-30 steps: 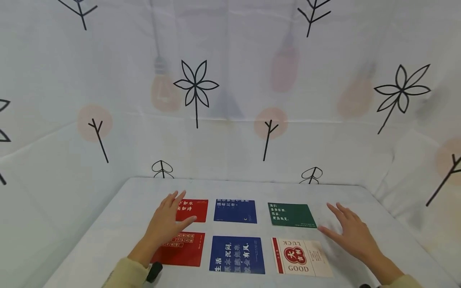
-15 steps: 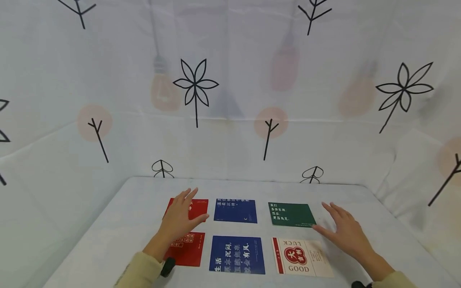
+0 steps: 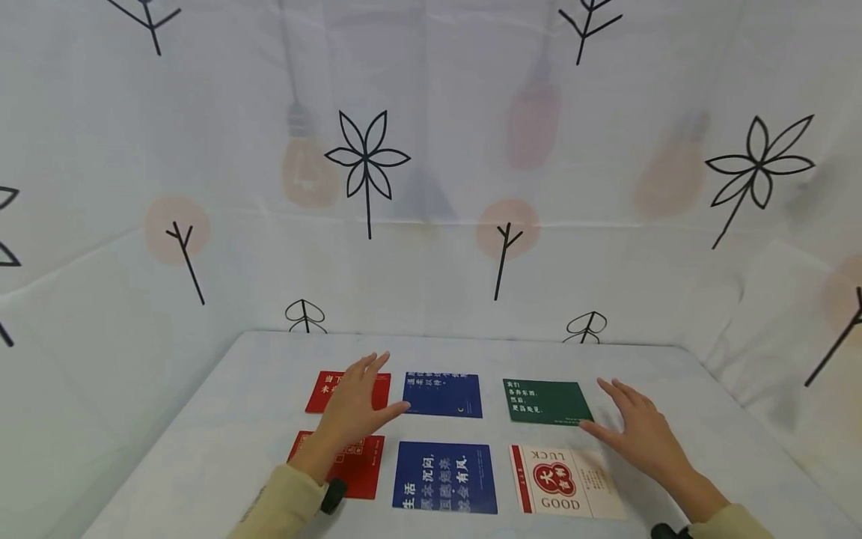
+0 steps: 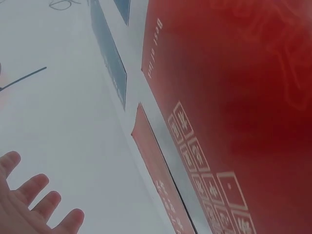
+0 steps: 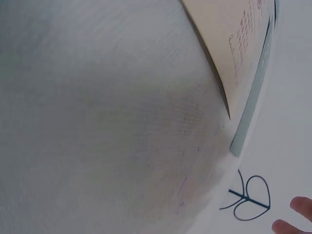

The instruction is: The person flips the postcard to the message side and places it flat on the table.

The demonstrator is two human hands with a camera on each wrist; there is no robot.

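Note:
Two rows of flat postcards lie on a white table. On the left are a red postcard at the back [image 3: 322, 398] and a red postcard in front [image 3: 364, 475]. My left hand [image 3: 352, 408] hovers over them, fingers spread and holding nothing, partly covering both. The middle has a blue back postcard [image 3: 441, 397] and a blue front postcard [image 3: 444, 479]. At right sit a green postcard [image 3: 548, 403] and a cream "GOOD LUCK" postcard [image 3: 566, 479]. Beside these, my right hand [image 3: 646, 434] is held with fingers extended, nothing in it; its thumb overlaps the green postcard's corner in the head view.
The white tabletop [image 3: 202, 449] spreads around the postcards. Behind and on both sides hangs a white curtain [image 3: 431, 284] printed with plants and bulbs. Both wrists wear a dark device beneath pale yellow sleeves.
My left hand has moved right, uncovering the left part of the back red postcard. My right hand has shifted slightly left. The postcards have stayed in place.

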